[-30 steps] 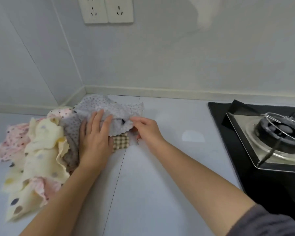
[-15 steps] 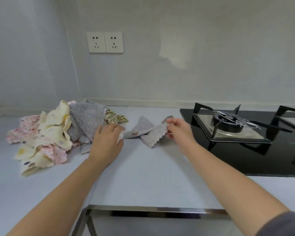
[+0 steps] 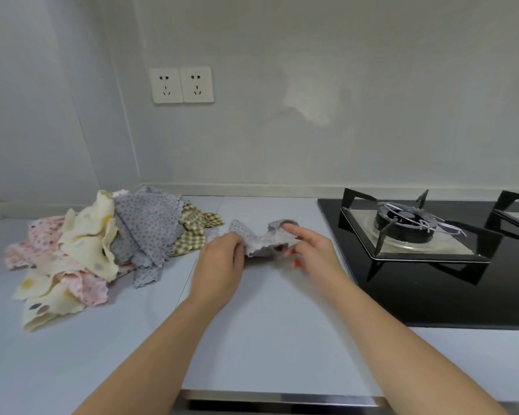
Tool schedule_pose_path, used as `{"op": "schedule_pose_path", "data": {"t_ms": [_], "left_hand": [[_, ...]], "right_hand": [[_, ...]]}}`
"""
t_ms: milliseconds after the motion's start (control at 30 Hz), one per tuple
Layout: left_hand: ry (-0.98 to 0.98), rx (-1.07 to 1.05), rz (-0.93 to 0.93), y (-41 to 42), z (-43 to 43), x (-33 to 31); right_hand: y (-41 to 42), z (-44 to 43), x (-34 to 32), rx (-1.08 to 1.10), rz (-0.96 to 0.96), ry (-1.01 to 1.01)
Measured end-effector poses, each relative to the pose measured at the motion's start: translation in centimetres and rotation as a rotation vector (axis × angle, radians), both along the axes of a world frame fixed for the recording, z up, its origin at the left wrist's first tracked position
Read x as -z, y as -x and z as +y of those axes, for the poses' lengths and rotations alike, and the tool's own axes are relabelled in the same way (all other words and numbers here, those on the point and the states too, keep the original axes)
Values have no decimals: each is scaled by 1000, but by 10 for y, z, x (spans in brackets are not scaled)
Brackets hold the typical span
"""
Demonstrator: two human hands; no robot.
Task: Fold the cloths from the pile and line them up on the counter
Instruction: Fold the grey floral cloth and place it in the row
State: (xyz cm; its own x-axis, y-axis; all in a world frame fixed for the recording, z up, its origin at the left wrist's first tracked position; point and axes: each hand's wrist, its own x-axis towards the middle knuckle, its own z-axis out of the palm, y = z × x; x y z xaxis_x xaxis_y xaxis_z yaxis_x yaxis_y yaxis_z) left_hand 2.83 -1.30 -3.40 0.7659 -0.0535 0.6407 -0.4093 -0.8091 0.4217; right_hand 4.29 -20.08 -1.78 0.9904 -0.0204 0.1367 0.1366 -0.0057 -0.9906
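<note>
A pile of cloths (image 3: 102,250) lies on the left of the pale counter (image 3: 267,324): cream spotted, pink floral, grey dotted and a yellow checked one (image 3: 197,232). A small grey dotted cloth (image 3: 264,239) is crumpled between my hands, just right of the pile. My left hand (image 3: 219,265) grips its left end with curled fingers. My right hand (image 3: 309,248) pinches its right end, with the forefinger stretched over the cloth's top.
A black gas hob (image 3: 432,265) with a metal burner (image 3: 408,220) and pan supports fills the right side. Two wall sockets (image 3: 182,84) sit above the pile. The counter's metal front edge (image 3: 282,398) runs below my forearms.
The grey dotted cloth has been pulled out of the pile to the right onto bare counter. Both hands moved right with it, and the head has drawn back.
</note>
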Motion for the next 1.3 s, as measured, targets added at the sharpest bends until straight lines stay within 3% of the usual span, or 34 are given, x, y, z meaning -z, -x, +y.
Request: {"op": "schedule_pose_path", "data": {"t_ms": [100,167,367,533,633,833,867,933,1000,1067,1167,1233,1300], "left_hand": [[140,59,45,10,-2,-2],[87,63,5,13,-3,-3],[-69,22,19,19,-11,-7],[16,35,-99,16,2,-10],[175,6,-103,16,9,-20],[617,-45,-5,19,15,-42],[624,-66,-22,18,17,-43],[446,-197,-84,16,23,-41],[198,-354,-70,17,28,-41],[143,-392,95,16,29,-41],[555,-113,392,11,23,-43],[786,84,395,10,16,-43],[777,174,314,13,13,-43]], "right_hand": [[-3,-3,6,93,-183,356],[-3,-1,8,116,-245,451],[-3,-8,6,337,-377,440],[9,-11,-2,257,-675,431],[15,-8,-2,157,-560,461],[15,-9,-5,-89,-446,831],[14,-8,-4,-101,-456,898],[14,-9,-3,-1,-448,991],[14,-12,-5,184,-354,973],[15,-13,-7,317,-249,899],[13,-14,-3,382,-182,752],[14,-13,-3,369,-121,636],[15,-11,-7,262,-64,337]]}}
